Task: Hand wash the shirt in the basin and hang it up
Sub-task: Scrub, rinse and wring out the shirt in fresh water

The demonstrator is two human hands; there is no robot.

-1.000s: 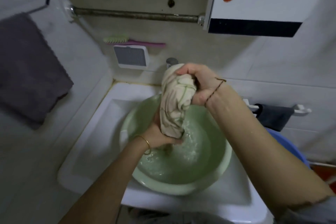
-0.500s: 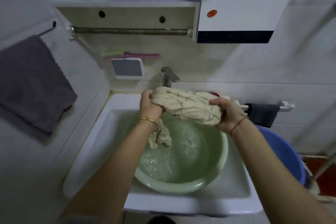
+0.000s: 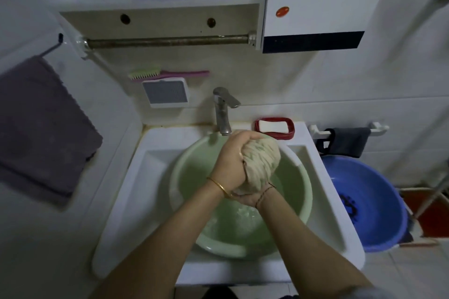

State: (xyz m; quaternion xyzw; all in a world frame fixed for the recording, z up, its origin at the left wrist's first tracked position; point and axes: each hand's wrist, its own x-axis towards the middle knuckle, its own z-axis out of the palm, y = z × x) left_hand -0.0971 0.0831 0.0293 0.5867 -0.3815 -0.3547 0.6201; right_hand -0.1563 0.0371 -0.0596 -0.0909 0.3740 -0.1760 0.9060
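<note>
The beige shirt [image 3: 262, 162] is wrung into a tight ball and held above the pale green basin [image 3: 303, 192], which sits in the white sink [image 3: 136, 177] and holds foamy water. My left hand [image 3: 230, 160] clamps over the ball from the top and left side. My right hand [image 3: 250, 198] cups it from underneath, palm up, mostly hidden by the cloth and my left wrist. Both hands press the shirt between them.
A metal tap [image 3: 223, 109] stands just behind the hands. A red soap dish [image 3: 274, 127] with white soap sits on the sink's back rim. A blue tub [image 3: 369, 201] stands on the floor at right. A rusty rail [image 3: 167, 41] runs overhead; a grey towel [image 3: 41, 124] hangs left.
The shirt went from a vertical twist to a sideways stretch between both hands, and is now bunched into a ball squeezed between them over the basin.
</note>
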